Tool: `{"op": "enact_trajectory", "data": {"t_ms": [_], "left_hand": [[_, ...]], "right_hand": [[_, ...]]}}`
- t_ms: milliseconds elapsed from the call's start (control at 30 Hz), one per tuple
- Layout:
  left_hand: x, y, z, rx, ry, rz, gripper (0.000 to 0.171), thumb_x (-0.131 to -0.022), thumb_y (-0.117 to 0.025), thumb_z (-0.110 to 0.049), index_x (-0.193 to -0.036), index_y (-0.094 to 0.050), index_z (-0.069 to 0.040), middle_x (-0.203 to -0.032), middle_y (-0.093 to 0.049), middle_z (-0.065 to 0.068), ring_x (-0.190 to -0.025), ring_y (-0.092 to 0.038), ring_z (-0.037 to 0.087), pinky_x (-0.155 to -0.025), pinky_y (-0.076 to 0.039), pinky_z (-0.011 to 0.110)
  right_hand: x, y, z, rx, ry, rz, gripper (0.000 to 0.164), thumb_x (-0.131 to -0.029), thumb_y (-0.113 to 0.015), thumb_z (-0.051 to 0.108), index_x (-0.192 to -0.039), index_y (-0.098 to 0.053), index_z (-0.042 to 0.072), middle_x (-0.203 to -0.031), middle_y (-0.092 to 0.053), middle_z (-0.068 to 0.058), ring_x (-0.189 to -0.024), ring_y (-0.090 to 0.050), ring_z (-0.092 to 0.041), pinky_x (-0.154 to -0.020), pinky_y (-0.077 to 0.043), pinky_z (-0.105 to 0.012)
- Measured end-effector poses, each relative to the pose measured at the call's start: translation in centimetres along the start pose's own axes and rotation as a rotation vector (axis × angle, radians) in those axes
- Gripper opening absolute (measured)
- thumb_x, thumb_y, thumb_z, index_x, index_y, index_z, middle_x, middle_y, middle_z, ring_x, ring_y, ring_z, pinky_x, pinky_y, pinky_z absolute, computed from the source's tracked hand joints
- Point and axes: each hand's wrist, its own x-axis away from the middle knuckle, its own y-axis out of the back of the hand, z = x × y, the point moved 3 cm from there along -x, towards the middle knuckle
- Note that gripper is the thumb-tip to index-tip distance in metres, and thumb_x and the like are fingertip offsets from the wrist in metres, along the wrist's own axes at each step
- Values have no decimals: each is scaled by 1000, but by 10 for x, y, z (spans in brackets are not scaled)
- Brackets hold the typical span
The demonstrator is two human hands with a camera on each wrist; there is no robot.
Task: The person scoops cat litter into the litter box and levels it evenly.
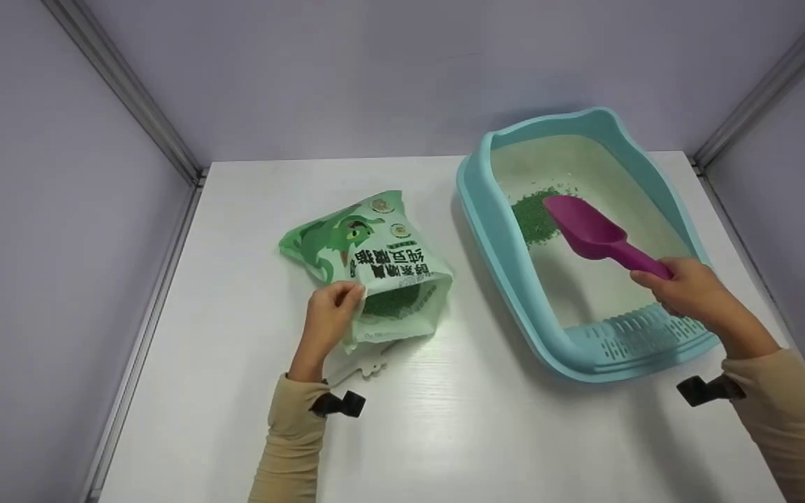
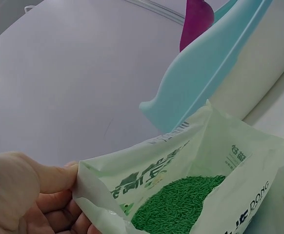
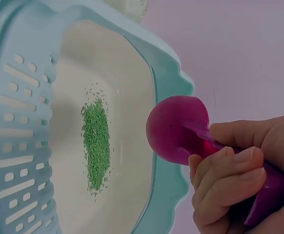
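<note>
My left hand pinches the mouth edge of a pale green bag of cat litter. The bag lies on the table with its opening facing me, and green pellets show inside. My right hand grips the handle of a magenta scoop, held over a blue litter box. No pellets show in the scoop's bowl. On the box's cream floor lies a small heap of green pellets, left of the scoop in the head view.
A white piece with a notched end sticks out from under the bag. The box's slotted front step faces me. Grey walls enclose the back and sides of the white table.
</note>
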Motion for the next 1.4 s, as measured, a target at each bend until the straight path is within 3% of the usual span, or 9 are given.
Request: {"op": "enact_trajectory", "data": {"t_ms": [533, 867, 1400], "left_hand": [[-1, 0, 1, 20, 6, 0, 22, -96, -58, -14, -101, -70, 5, -85, -66, 19, -70, -50, 9, -68, -44, 24], [-1, 0, -1, -18, 6, -12, 23, -96, -59, -15, -99, -70, 5, -81, -65, 18, -67, -47, 9, -65, -41, 22], [0, 0, -1, 2, 10, -16, 23, -96, -59, -15, -99, -70, 6, -82, -66, 19, -68, -48, 9, -64, -41, 21]], "right_hand": [[18, -5, 19, -21, 81, -31, 51, -100, -50, 36, -115, -48, -12, -64, -47, 1, -51, -43, -5, -47, -42, -21], [24, -8, 29, -28, 123, -41, 44, -99, -53, 33, -109, -50, -10, -62, -46, 3, -50, -43, -4, -47, -42, -20], [34, -20, 48, 41, 170, -24, 37, -97, -58, 30, -106, -56, -6, -64, -50, -2, -50, -45, -6, -46, -41, -20]]}}
